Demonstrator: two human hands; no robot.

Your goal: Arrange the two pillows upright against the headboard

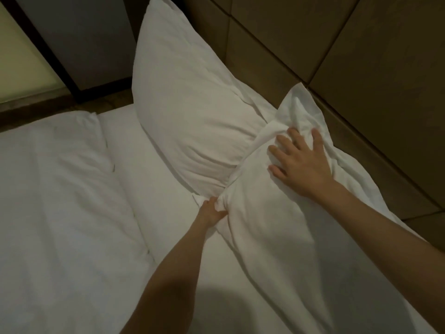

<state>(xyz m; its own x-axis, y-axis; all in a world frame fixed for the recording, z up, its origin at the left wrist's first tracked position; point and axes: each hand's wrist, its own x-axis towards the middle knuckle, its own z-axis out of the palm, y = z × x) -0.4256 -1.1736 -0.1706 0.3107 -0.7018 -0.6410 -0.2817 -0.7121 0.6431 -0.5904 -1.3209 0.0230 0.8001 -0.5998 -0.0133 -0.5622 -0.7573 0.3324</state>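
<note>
A folded blanket [60,179] lies on the bed [149,189]. One pillow [192,112] leans on the headboard [361,68]. My left hand [213,210] pinches the near pillow's [265,225] corner. My right hand [301,162] presses it, fingers [281,141] spread wide.

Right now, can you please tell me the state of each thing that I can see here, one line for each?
Far pillow: leaning upright against the headboard.
Near pillow: leaning against the headboard, wrinkled, overlapping the far pillow's edge.
Left hand: pinching the near pillow's lower corner.
Right hand: open, pressed flat on the near pillow's face.
Duvet: lying flat, lightly creased.
</note>
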